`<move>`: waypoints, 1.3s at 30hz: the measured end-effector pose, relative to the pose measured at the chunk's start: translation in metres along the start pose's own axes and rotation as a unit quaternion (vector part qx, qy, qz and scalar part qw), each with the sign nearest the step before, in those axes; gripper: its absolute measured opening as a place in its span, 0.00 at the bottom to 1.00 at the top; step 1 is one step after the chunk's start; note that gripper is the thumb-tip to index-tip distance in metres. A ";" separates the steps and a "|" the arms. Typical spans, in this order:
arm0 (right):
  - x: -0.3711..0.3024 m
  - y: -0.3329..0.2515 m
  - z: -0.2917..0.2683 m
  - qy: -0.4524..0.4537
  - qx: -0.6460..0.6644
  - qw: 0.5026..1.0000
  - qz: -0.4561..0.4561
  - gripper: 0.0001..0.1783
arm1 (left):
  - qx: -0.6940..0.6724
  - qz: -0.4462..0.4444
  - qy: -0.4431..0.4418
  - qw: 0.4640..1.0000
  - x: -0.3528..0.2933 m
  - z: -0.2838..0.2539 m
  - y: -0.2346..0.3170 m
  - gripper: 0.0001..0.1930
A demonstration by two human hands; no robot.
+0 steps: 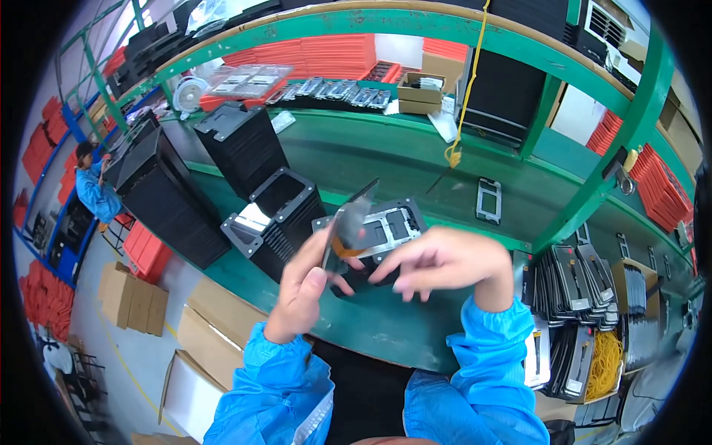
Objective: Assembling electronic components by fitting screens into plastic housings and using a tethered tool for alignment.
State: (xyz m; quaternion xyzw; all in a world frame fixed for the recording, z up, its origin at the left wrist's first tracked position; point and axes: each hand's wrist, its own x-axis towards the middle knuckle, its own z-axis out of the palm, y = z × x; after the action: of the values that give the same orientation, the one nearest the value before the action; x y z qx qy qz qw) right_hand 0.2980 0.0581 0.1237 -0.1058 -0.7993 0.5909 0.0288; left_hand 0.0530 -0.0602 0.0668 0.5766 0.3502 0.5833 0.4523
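Note:
My left hand (298,295) grips a thin, flat, dark screen-like panel (353,215) by its near edge, tilted almost upright. An orange strip, perhaps a flex cable, shows low on its face. Beside it, my right hand (456,259) holds nothing, its fingers apart and pointing toward the panel's lower part. Just beyond both hands sits a black tray (411,208) with a silver metal frame (400,225) lying in it. The panel and my fingers partly cover this tray.
Stacked black trays (285,211) stand left of my hands, with taller black stacks (174,193) farther left. A metal frame (488,200) lies on the green bench. At right are piled panels (571,278) and yellow cord (604,363). A yellow rope (469,96) hangs ahead. A co-worker (96,189) sits far left.

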 end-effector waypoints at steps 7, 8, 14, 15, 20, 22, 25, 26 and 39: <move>-0.019 0.033 -0.037 0.384 -0.099 0.918 0.014 0.12 | 0.504 0.110 -0.003 0.857 0.035 -0.032 0.003 0.48; -0.020 0.039 -0.041 0.390 -0.090 0.916 0.018 0.12 | 0.509 0.106 -0.009 0.854 0.039 -0.030 -0.002 0.48; -0.023 0.054 -0.049 0.421 -0.206 0.877 0.106 0.22 | 0.499 0.082 -0.034 0.862 0.071 -0.005 -0.028 0.45; -0.021 0.054 -0.048 0.411 -0.191 0.882 0.127 0.25 | 0.500 0.081 -0.036 0.862 0.075 0.000 -0.030 0.45; -0.009 0.067 -0.048 0.366 -0.155 0.894 0.205 0.31 | 0.488 0.057 -0.031 0.871 0.080 0.010 -0.035 0.44; -0.006 0.077 -0.048 0.315 -0.160 0.915 0.195 0.32 | 0.498 0.066 -0.031 0.864 0.077 0.010 -0.034 0.45; -0.003 0.082 -0.046 0.274 -0.167 0.926 0.201 0.33 | 0.525 0.093 -0.041 0.845 0.073 0.010 -0.029 0.46; -0.002 0.083 -0.045 0.261 -0.172 0.926 0.211 0.33 | 0.537 0.107 -0.046 0.836 0.071 0.009 -0.027 0.46; 0.004 0.078 -0.040 0.233 -0.185 0.921 0.252 0.34 | 0.489 0.100 -0.029 0.866 0.066 -0.002 -0.032 0.48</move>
State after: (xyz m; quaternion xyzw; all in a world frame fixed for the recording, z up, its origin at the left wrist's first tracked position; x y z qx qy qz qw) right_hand 0.3109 0.1179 0.0615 -0.4418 -0.8119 0.3791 0.0439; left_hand 0.0596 0.0128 0.0603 0.7727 0.5177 0.3623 0.0612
